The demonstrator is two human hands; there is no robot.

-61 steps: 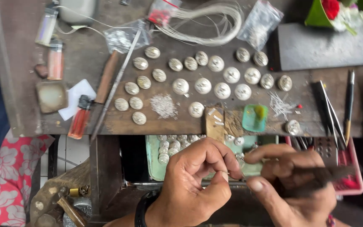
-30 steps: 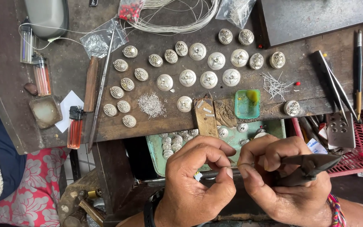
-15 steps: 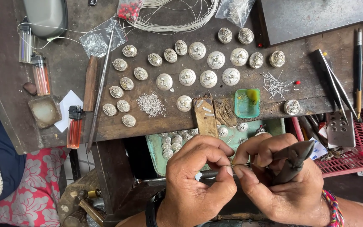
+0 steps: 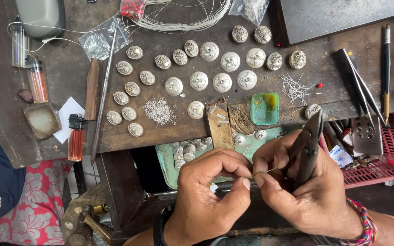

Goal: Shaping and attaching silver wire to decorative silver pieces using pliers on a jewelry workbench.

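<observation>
Both hands meet low in the centre of the head view, below the front edge of the worn dark wooden workbench [image 4: 343,86]. The left hand [image 4: 208,196] is curled, thumb and forefinger pinched on the near end of a thin short piece of silver wire [image 4: 263,172]. The right hand [image 4: 306,191] pinches the same wire from the other side with thumb and forefinger, fingertips of the two hands almost touching; its other fingers grasp dark metal pliers [image 4: 310,148], handles pointing up and away toward the bench. The wire sits between the two hands, in front of a shallow green tray [image 4: 165,159] holding small silver pieces under the bench edge. On the bench: rows of round embossed silver buttons [image 4: 210,68], a small heap of tiny silver rings [image 4: 159,111], a scatter of short wire pins [image 4: 295,89], a small green square dish [image 4: 264,109], a coil of silver wire [image 4: 183,16], an orange lighter [image 4: 75,136] at the left edge, black tweezers [image 4: 359,86] on the right. A red plastic basket [image 4: 388,155] sits right of the right hand. A black band circles the left wrist, a braided multicolour bracelet [image 4: 363,223] the right wrist.
</observation>
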